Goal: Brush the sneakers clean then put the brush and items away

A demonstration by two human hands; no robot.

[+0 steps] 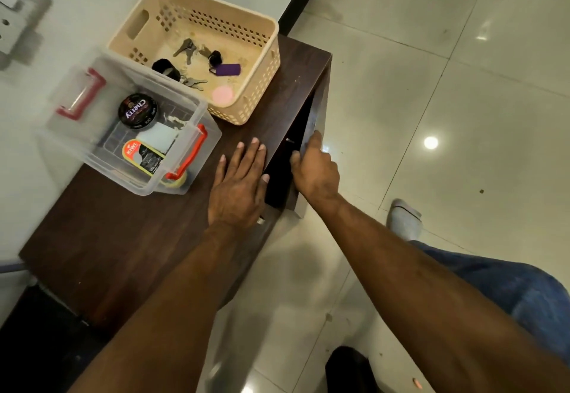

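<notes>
One view only, worn on your head, looking steeply down and forward along both forearms. Wide-angle, edges bend. You're close: your left hand [239,183] and right hand [314,170] sit mid-frame. The dark cabinet top [123,238] runs left of and below the left hand, wall beyond it at the far left. Tiled floor [447,99] fills everything right of the right hand.
</notes>
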